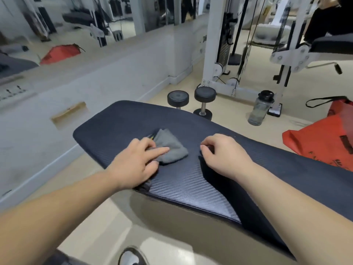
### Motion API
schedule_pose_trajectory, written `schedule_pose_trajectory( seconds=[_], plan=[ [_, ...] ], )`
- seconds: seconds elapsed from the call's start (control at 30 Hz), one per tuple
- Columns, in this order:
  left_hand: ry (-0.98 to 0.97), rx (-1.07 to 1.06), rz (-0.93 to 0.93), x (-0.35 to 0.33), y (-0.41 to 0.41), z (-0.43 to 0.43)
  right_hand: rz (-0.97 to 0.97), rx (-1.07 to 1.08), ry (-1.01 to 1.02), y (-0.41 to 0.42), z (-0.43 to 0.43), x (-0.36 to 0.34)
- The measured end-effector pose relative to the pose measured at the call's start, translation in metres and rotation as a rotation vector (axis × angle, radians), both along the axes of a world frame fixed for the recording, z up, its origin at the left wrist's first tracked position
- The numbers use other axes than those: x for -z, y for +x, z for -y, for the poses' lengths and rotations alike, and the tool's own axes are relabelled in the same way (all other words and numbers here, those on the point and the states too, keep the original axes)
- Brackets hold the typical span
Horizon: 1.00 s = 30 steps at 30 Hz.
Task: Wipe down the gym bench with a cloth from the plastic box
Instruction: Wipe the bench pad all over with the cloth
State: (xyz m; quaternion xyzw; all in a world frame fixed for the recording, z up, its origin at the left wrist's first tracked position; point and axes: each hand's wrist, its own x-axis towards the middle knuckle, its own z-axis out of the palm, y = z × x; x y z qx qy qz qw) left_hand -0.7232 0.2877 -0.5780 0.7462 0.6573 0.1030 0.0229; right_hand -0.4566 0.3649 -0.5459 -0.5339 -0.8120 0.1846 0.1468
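cloth on bench pad near its far end | left hand on cloth | right hand beside it, right | dumbbells on floor behind bench

Single head-worn wide-angle view, close above the gym bench, looking forward and down, facing the cable machine beyond it.

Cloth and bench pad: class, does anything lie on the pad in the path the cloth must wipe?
Only the right hand, which rests on the bench pad just right of the grey cloth. The left hand is already on the cloth, with nothing between them.
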Motion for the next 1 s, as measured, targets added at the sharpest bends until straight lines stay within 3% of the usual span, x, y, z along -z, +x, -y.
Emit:
schedule_pose_trajectory(
  seconds=[0.07, 0.13, 0.2, 0.27, 0.33, 0.4, 0.53, 0.6, 0.73, 0.8, 0.87, 0.93, 1.0],
  plan=[
    [0.003, -0.446, 0.007, 0.003, -0.012, 0.001, 0.027, -0.026, -0.01, -0.009, 0.003, 0.002],
    [-0.058, -0.593, -0.034, -0.002, 0.002, 0.002, 0.042, -0.041, -0.014, -0.017, 0.004, 0.003],
    [-0.095, -0.491, -0.017, -0.009, 0.027, 0.008, 0.043, -0.047, -0.009, -0.022, 0.002, 0.003],
    [-0.102, -0.237, 0.028, -0.011, 0.042, 0.015, 0.045, -0.056, 0.001, -0.022, -0.001, 0.005],
    [-0.157, 0.018, 0.071, -0.016, 0.032, 0.007, 0.072, -0.044, 0.007, -0.018, -0.007, 0.006],
    [-0.216, 0.122, 0.068, -0.019, 0.015, -0.015, 0.142, 0.007, 0.007, -0.006, -0.014, 0.007],
    [-0.148, -0.23, -0.027, -0.009, 0.038, -0.057, 0.183, 0.16, 0.018, 0.027, -0.029, 0.01],
    [-0.155, -0.26, -0.054, -0.01, 0.081, -0.067, 0.135, 0.21, 0.024, 0.042, -0.03, 0.01],
    [-0.171, 0.179, 0.031, -0.015, 0.153, -0.079, 0.016, 0.267, 0.064, 0.062, -0.032, 0.006],
    [-0.109, 0.492, 0.02, -0.015, 0.165, -0.094, -0.023, 0.311, 0.07, 0.071, -0.034, 0.005],
    [-0.075, 0.626, -0.015, -0.012, 0.155, -0.119, -0.037, 0.346, 0.06, 0.076, -0.036, 0.005],
    [-0.069, 0.419, -0.027, -0.006, 0.131, -0.147, -0.045, 0.338, 0.05, 0.074, -0.036, 0.007],
    [-0.091, 0.011, -0.022, -0.006, 0.11, -0.165, -0.043, 0.297, 0.036, 0.068, -0.036, 0.009]
  ],
)
